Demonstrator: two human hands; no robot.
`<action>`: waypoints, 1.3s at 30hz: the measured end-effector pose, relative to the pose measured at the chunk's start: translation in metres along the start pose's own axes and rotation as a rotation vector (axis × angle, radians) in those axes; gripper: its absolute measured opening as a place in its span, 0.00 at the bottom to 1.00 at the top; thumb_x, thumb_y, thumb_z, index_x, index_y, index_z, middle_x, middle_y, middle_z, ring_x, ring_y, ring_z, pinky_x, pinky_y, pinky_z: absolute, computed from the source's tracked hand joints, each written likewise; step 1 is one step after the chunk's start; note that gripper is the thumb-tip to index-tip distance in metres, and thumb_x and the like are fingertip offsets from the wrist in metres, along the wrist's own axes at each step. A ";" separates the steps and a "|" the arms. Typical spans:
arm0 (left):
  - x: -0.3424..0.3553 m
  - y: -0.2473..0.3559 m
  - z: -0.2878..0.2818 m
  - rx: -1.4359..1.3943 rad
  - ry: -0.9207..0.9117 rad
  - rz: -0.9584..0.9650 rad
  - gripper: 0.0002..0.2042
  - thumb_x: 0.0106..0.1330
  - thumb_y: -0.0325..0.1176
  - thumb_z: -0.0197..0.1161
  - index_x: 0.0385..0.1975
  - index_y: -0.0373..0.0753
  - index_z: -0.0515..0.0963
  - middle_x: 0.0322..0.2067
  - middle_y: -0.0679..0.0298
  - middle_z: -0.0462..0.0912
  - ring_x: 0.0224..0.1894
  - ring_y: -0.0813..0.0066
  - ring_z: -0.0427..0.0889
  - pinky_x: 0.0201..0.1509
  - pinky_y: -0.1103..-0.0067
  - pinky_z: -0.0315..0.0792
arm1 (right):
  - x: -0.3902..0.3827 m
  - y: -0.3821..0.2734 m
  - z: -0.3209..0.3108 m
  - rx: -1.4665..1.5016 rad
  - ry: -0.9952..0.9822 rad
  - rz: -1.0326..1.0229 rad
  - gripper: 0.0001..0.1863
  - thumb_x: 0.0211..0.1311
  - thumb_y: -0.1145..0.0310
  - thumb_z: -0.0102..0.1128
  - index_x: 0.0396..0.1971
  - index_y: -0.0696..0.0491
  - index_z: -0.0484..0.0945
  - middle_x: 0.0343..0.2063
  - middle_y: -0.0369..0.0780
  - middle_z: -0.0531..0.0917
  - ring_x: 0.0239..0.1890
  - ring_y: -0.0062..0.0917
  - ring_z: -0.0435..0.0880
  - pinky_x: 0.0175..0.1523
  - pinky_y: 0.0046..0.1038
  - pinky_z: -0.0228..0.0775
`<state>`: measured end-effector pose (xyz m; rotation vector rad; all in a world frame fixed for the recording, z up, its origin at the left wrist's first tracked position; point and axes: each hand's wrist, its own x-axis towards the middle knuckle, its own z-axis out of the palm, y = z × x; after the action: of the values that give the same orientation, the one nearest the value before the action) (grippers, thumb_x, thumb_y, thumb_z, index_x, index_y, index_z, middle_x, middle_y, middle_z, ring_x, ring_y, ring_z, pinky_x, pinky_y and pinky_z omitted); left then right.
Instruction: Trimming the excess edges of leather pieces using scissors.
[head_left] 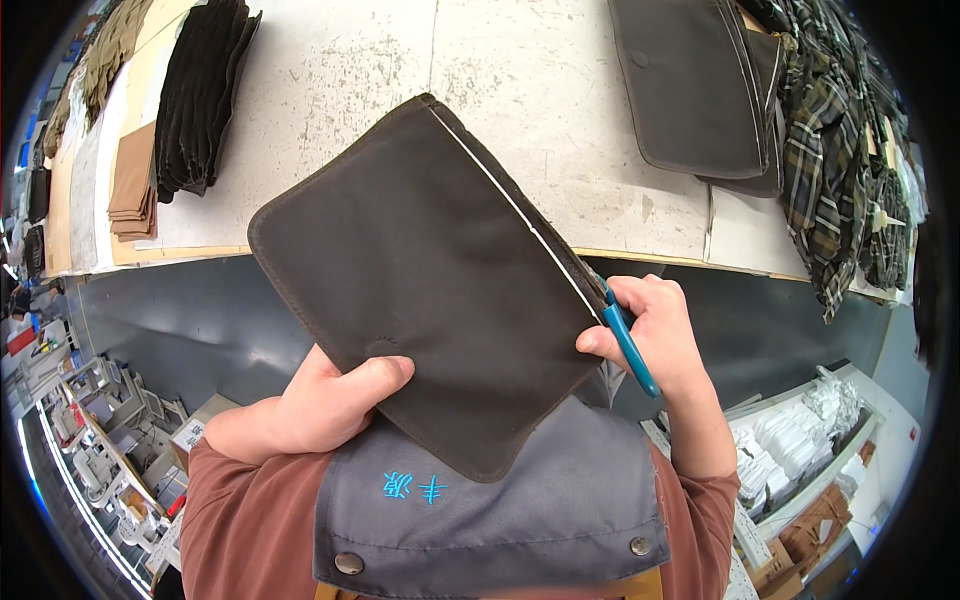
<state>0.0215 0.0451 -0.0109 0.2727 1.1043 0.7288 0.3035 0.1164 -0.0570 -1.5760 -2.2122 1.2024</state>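
A dark brown flat fabric panel [430,270] with rounded corners is held tilted in front of me, over the table's near edge and my lap. A white line runs along its upper right edge. My left hand [345,395] grips its lower left edge, thumb on top beside a small round mark and fingers hidden underneath. My right hand [650,325] is closed at the right corner, around teal-handled thread snips [630,350] that lie against the panel's edge. The blades are mostly hidden, and whether these fingers also pinch the panel is hard to tell.
The worn white table [520,60] lies ahead. A stack of dark pieces [205,95] and brown folded pieces [135,185] sit at left. Similar dark panels [690,90] and plaid cloth [825,160] are at right. White bundles [790,450] fill a tray at lower right.
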 end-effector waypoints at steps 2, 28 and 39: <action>0.000 0.000 0.000 0.010 -0.008 0.003 0.12 0.61 0.22 0.51 0.45 0.31 0.71 0.42 0.64 0.76 0.43 0.79 0.74 0.46 0.78 0.70 | -0.001 0.002 0.002 0.009 0.006 -0.003 0.35 0.32 0.38 0.74 0.07 0.54 0.65 0.06 0.38 0.62 0.11 0.31 0.62 0.21 0.28 0.58; 0.000 0.001 -0.001 0.086 -0.048 0.035 0.12 0.63 0.23 0.50 0.45 0.31 0.71 0.41 0.66 0.76 0.43 0.81 0.73 0.47 0.79 0.69 | 0.019 -0.026 -0.009 -0.133 -0.064 0.057 0.35 0.40 0.35 0.67 0.15 0.56 0.66 0.13 0.42 0.72 0.20 0.36 0.73 0.28 0.32 0.65; 0.004 0.000 -0.006 0.109 -0.065 0.045 0.13 0.63 0.24 0.50 0.47 0.31 0.70 0.43 0.66 0.75 0.45 0.80 0.73 0.49 0.78 0.69 | 0.022 -0.019 -0.005 -0.051 -0.069 0.055 0.36 0.39 0.35 0.68 0.09 0.55 0.63 0.08 0.40 0.67 0.13 0.34 0.67 0.26 0.30 0.63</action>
<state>0.0177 0.0468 -0.0163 0.4123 1.0805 0.6960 0.2832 0.1351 -0.0466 -1.6495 -2.2726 1.2427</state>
